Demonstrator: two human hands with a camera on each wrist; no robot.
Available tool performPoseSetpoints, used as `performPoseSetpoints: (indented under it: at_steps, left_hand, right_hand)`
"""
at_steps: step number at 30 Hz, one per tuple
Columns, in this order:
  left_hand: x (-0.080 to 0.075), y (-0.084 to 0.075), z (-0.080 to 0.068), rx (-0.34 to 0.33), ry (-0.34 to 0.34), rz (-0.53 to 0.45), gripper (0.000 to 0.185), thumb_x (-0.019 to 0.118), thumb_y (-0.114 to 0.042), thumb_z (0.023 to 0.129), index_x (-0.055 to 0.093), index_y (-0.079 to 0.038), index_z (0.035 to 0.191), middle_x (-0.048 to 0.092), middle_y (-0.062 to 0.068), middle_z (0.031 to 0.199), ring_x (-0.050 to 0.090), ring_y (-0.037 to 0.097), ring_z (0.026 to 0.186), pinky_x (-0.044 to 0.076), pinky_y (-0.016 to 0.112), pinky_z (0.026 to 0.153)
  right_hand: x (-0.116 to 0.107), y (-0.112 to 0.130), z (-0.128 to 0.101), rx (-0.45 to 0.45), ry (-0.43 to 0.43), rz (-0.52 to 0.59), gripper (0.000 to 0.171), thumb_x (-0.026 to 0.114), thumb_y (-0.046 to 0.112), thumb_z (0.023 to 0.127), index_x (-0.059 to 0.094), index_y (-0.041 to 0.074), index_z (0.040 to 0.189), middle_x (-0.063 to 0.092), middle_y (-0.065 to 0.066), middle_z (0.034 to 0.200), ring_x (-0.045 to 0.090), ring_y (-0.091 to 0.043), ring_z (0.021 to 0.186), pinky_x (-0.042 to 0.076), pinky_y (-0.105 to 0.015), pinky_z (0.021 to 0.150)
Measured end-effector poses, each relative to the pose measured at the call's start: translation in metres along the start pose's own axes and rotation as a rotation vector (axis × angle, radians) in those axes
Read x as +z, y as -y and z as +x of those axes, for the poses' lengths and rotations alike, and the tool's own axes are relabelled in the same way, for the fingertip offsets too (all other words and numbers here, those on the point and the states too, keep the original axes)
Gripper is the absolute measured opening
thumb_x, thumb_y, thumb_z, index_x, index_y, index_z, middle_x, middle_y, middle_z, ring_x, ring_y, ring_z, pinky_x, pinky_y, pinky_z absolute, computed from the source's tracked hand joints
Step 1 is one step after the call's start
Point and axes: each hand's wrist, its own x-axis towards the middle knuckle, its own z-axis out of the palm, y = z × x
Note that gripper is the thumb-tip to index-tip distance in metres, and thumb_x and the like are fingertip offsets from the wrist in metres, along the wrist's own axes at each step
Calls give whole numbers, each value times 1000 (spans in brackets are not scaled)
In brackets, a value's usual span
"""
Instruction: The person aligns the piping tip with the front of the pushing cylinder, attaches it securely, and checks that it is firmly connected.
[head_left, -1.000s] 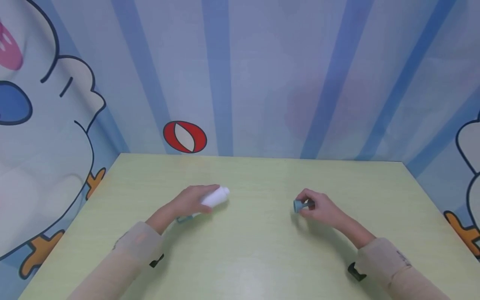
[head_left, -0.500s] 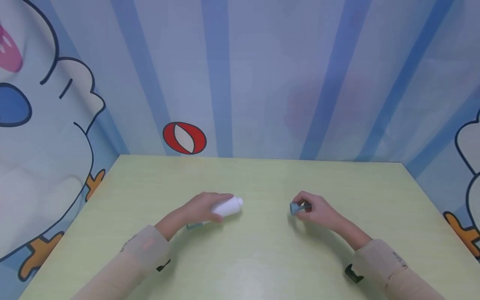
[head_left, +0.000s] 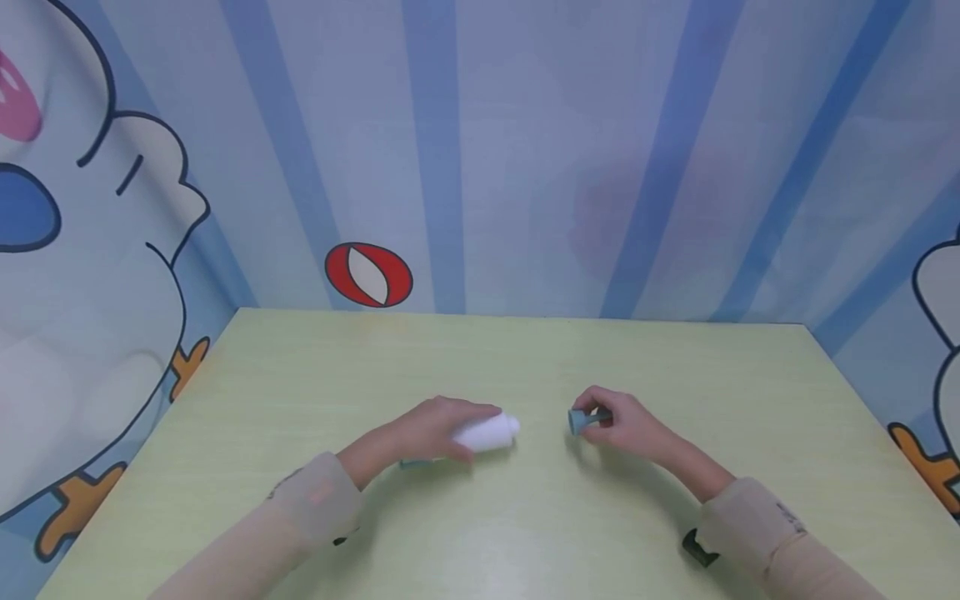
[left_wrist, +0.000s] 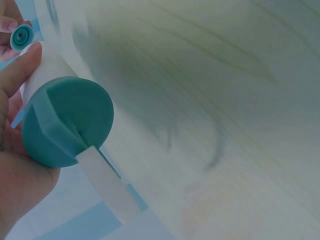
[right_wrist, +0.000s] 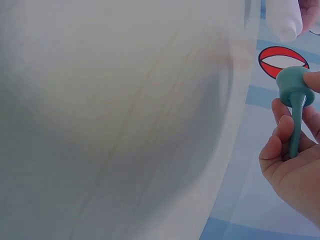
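Note:
My left hand (head_left: 438,429) grips a white cylinder (head_left: 487,433), tilted above the table, its narrow tip towards the right hand. At the cylinder's other end the left wrist view shows a round teal end piece (left_wrist: 75,120) with a raised ridge, and a flat white strip (left_wrist: 110,185) sticking out from it. My right hand (head_left: 626,423) pinches a teal cap-like piece (right_wrist: 292,85) with a thin stem (right_wrist: 296,125) running back towards the palm. Its wide hollow end (left_wrist: 22,37) faces the cylinder's tip; a gap lies between them.
Both hands are over a pale yellow-green table (head_left: 525,533). A blue striped backdrop (head_left: 525,167) with a printed red and white ball (head_left: 369,275) stands behind the table's far edge; cartoon figures are printed on both sides.
My left hand has moved right and slightly nearer with the white cylinder, which now lies closer to level. The right hand has shifted a little left with the teal piece, narrowing the gap.

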Motion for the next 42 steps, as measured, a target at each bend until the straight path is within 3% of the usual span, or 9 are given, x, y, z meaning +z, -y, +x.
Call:
performPoseSetpoints:
  at_steps: [6,13,23,42]
  left_hand:
    - [6,-6,10,66,1,38,65,73,-18,73,45,-17,132,54,3,126,53,20,108,44,36,87]
    - [10,-15,17,58,31,25,65,72,-19,74,44,-19,133,53,1,128,52,18,110,43,35,89]
    - [10,-22,22,111,21,70,63,72,-20,75,45,-16,132,54,1,127,54,17,108,43,32,85]
    - [13,-23,23,139,6,68,64,72,-22,75,45,-15,132,54,1,127,54,17,107,44,31,84]
  right_hand:
    - [4,7,2,-7,20,9,24,60,4,77,57,2,101,58,-12,93,54,-14,80,48,-21,70]
    - [9,12,2,-5,37,20,24,61,6,78,57,3,101,58,-12,94,52,-14,79,47,-20,69]
    - [13,14,3,-26,49,26,23,62,9,79,57,4,101,58,-13,92,52,-13,73,47,-22,63]
    - [20,15,5,-71,51,41,22,63,11,80,58,2,100,59,-12,90,51,-10,71,45,-22,62]
